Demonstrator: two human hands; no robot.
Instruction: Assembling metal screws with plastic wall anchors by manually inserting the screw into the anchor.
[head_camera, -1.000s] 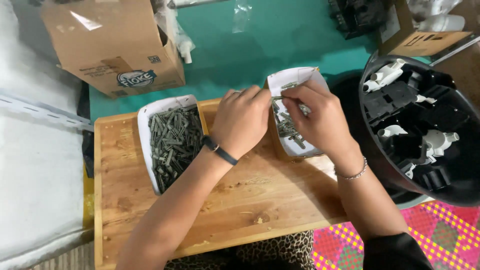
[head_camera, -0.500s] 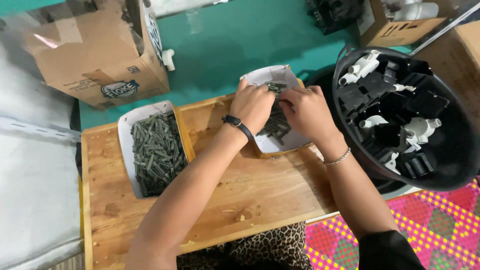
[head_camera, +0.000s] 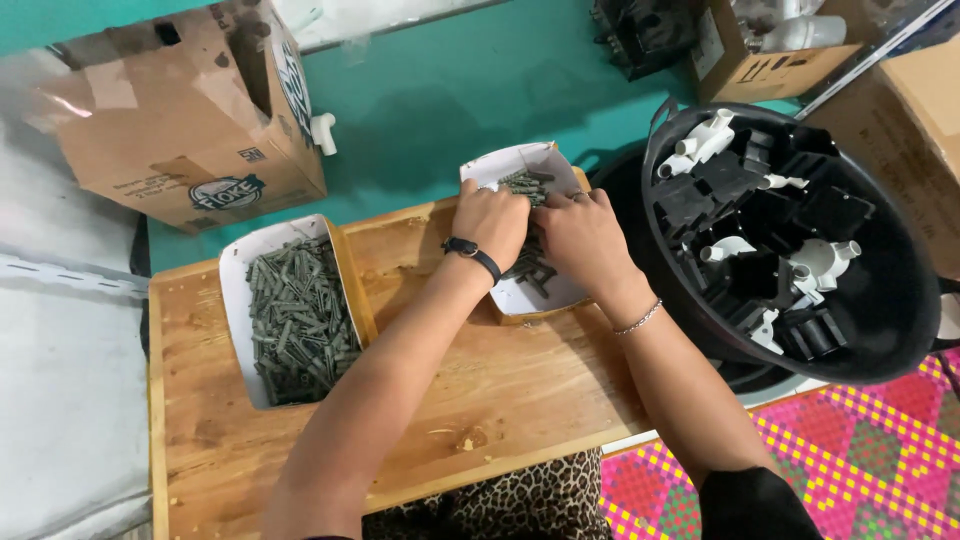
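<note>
Reaching over the far edge of the pale wooden board (head_camera: 470, 400), you have both hands down in the small white cardboard tray (head_camera: 505, 165) that holds a thin heap of short grey ribbed plastic plugs (head_camera: 528, 183). Your left hand (head_camera: 492, 222), the one with the black wristband (head_camera: 472, 254), lies palm-down over the middle of the tray, fingers curled into the heap; whether they pinch a plug or only rake through them cannot be told, since the knuckles hide the tips. Your right hand (head_camera: 580, 235), with the thin silver bracelet (head_camera: 638, 318), sits just beside it, touching or nearly so, fingers likewise bent down among the plugs, grasp hidden.

Placement notes:
- This tray sits tilted across the board's far right corner, near both hands, likely so either one can reach in without stretching.
- A second white tray (head_camera: 232, 300) lies well apart at the board's left, far fuller of the same grey plugs; neither hand is near it.
- The large round black plastic tub (head_camera: 900, 330) stands just to your right, off the board, holding black housings and white pipe-like fittings.
- A brown cardboard box (head_camera: 180, 120) lies on its side beyond the board on the teal floor (head_camera: 440, 90).
</note>
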